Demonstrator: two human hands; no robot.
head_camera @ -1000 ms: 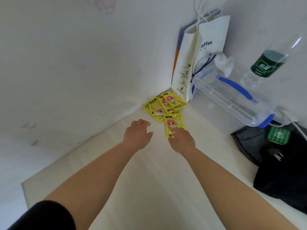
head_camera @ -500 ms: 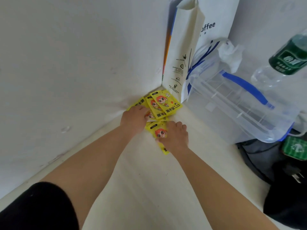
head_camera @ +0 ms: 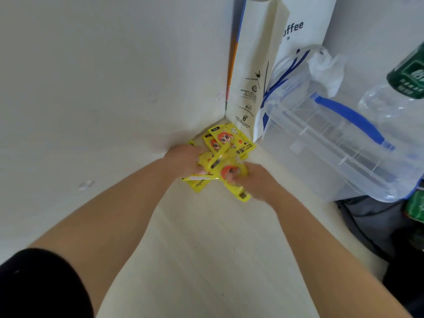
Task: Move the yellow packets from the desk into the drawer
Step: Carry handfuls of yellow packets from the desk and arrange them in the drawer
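Several yellow packets (head_camera: 231, 140) with an orange-haired cartoon figure lie in the far corner of the pale desk (head_camera: 206, 249), against the wall. My left hand (head_camera: 183, 160) is closed around the left part of the pile, with packets (head_camera: 199, 180) sticking out below its fingers. My right hand (head_camera: 257, 180) grips another packet (head_camera: 238, 191) at the pile's near side, lifted and tilted. Both hands are blurred by motion. Two packets at the back lie flat and untouched. No drawer is in view.
A white paper bag (head_camera: 254, 72) stands right behind the pile. To the right sit a clear plastic box with a blue handle (head_camera: 332, 143), a water bottle with a green label (head_camera: 403, 88) and dark cloth (head_camera: 378, 226). White walls close the corner.
Both hands moved forward from open above the desk into the pile. They closed on packets and raised them off the desk. The camera came closer to the corner.
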